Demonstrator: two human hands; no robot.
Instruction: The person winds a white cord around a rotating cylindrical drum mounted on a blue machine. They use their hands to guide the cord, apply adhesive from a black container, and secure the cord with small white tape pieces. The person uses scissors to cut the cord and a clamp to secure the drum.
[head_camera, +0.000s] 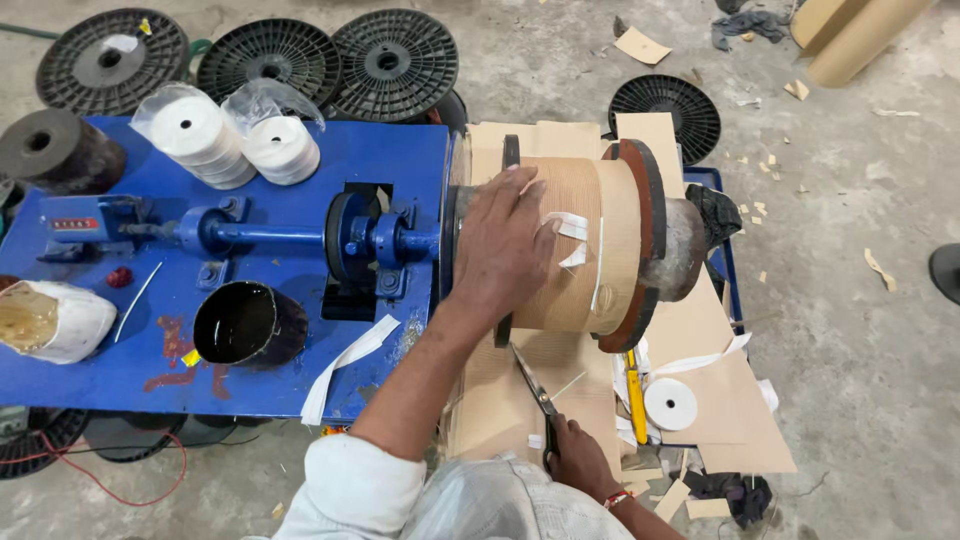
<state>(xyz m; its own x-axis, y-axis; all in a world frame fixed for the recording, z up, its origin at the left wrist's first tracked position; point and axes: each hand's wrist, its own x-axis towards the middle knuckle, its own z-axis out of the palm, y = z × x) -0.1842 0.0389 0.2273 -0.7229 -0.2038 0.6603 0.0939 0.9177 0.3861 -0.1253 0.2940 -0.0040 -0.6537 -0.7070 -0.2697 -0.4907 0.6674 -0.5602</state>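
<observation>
My left hand (500, 245) lies flat, fingers spread, on a large coil (585, 245) wrapped in brown paper, mounted sideways on the shaft of a blue winding machine (300, 240). Short strips of white tape (572, 240) stick to the coil just right of my fingers. My right hand (580, 462) is low in the view and grips a pair of scissors (535, 385), blades pointing up toward the underside of the coil. Brown paper sheets (720, 400) lie beneath the coil.
Two white tape rolls in plastic (235, 140) and a black cup (248, 325) sit on the blue table. A small white tape roll (670, 403) and a yellow-handled tool (636, 395) lie on the paper. Black spools (390, 62) and paper scraps lie on the concrete floor.
</observation>
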